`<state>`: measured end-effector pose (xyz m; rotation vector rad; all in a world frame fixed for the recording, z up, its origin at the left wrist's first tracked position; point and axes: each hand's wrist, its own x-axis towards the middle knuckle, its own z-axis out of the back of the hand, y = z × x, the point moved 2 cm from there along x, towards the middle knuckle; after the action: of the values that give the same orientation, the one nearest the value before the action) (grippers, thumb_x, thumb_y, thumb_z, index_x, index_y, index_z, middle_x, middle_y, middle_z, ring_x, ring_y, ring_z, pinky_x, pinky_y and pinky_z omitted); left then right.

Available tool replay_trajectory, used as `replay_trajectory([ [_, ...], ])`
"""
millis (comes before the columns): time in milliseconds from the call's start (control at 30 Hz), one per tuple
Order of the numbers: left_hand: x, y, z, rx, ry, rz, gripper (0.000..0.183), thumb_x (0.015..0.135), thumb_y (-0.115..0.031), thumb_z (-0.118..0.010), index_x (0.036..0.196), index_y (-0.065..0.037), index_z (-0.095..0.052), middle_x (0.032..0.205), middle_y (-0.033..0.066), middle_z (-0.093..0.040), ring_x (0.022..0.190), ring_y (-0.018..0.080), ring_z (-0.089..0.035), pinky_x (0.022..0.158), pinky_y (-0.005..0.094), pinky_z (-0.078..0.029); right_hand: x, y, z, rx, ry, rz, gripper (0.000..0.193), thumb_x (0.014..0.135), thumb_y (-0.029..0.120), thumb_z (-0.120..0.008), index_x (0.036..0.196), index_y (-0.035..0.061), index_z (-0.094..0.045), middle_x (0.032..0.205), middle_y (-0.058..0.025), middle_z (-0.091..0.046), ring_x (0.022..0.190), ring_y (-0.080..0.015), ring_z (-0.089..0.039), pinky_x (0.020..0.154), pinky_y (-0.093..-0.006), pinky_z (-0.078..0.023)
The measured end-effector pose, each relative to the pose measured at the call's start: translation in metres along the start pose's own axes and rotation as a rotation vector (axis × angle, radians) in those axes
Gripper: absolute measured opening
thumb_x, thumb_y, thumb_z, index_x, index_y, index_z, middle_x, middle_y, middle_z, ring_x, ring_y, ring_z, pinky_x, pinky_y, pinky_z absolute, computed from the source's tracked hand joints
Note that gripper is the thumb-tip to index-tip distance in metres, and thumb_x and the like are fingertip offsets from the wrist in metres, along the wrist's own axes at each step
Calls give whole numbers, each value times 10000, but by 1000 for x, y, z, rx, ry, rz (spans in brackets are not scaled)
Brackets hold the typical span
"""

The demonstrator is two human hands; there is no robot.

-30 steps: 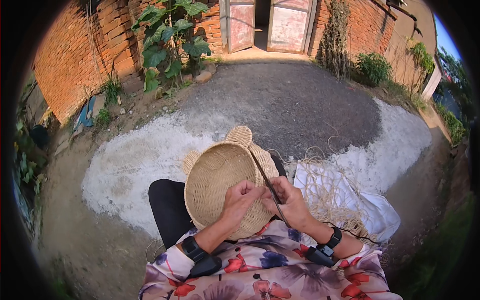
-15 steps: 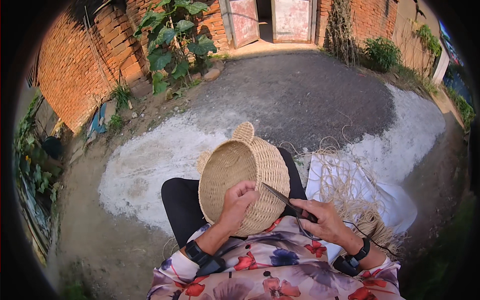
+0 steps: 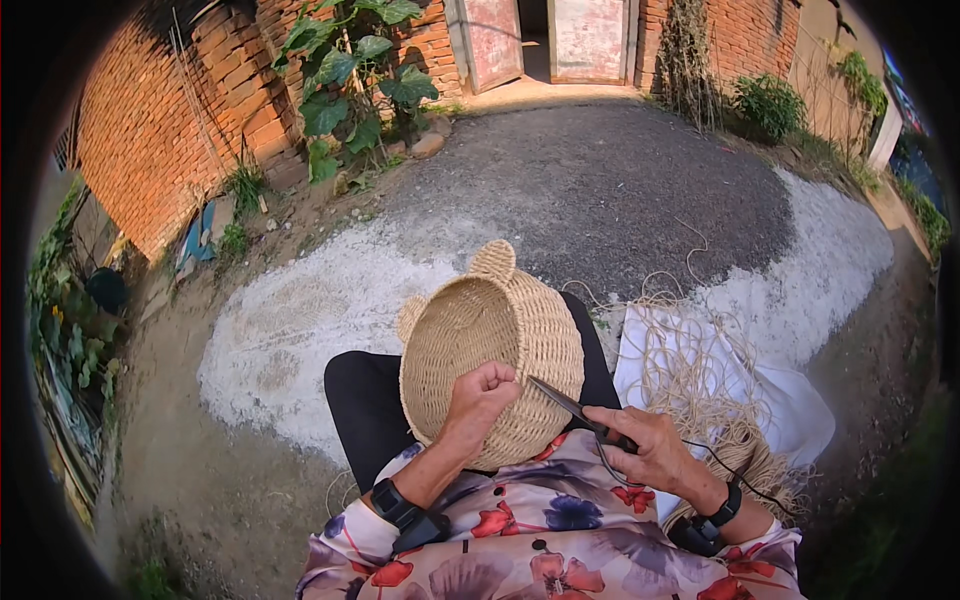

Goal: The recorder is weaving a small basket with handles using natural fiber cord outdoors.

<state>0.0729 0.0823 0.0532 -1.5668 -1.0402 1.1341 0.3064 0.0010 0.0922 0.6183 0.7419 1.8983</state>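
A round basket of woven straw-coloured cord (image 3: 552, 345) rests tilted on my lap, its opening toward the left. Two small rounded ears stand out from its rim. My left hand (image 3: 478, 405) is closed on the near part of the rim, thumb and fingers pressed together; whether a loose strand is also pinched there is too small to tell. In my right hand (image 3: 648, 448) is a pair of scissors (image 3: 562, 400) with dark handles. Their blades point up and left, with the tips at the basket's outer wall just beside my left fingers.
To my right, a tangled heap of cord (image 3: 735, 425) lies on a white sheet (image 3: 795, 400). Pale powdery patches (image 3: 290, 330) cover parts of the dark ground. Farther off are a leafy plant (image 3: 345, 85), brick walls (image 3: 160, 130) and a partly open double door (image 3: 588, 42).
The basket and both hands appear shifted very slightly, along with the whole view. My left hand keeps its hold on the rim, and the scissors stay close beside it.
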Motion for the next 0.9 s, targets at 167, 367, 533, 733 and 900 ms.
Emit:
replay_trajectory([
  [167, 0, 2, 0, 12, 2, -3, 43, 809, -29, -601, 852, -31, -597, 721, -58, -514, 636, 12, -432, 581, 178, -316, 0, -1, -1, 23, -46, 12, 540, 779, 91, -675, 1300, 160, -549, 824, -102, -621, 719, -248, -669, 638, -359, -538],
  [367, 0, 3, 0, -4, 16, -12, 45, 811, -29, -597, 856, -31, -597, 733, -59, -518, 645, 14, -438, 590, 180, -327, 0, -1, -4, -34, -20, 28, 542, 786, 99, -679, 1305, 175, -544, 801, -85, -611, 714, -241, -671, 629, -346, -544],
  [533, 1, 3, 0, 4, 7, -10, 46, 811, -33, -599, 857, -32, -598, 736, -58, -520, 651, 14, -440, 595, 179, -329, 0, -2, -5, -28, -20, 34, 541, 790, 101, -678, 1308, 179, -541, 806, -85, -613, 715, -243, -672, 625, -346, -544],
  [733, 0, 4, -1, 1, 4, 2, 49, 811, -35, -600, 860, -31, -600, 738, -55, -522, 653, 16, -443, 601, 179, -333, -2, -4, -7, -35, -28, 24, 532, 797, 111, -669, 1310, 169, -540, 805, -87, -611, 715, -247, -668, 629, -351, -542],
  [900, 1, 5, -1, -18, 2, 5, 57, 811, -29, -600, 868, -24, -604, 742, -52, -527, 655, 19, -449, 600, 179, -338, -4, -6, -11, -32, -29, 10, 537, 794, 116, -667, 1314, 161, -536, 801, -92, -609, 703, -256, -657, 625, -359, -538],
])
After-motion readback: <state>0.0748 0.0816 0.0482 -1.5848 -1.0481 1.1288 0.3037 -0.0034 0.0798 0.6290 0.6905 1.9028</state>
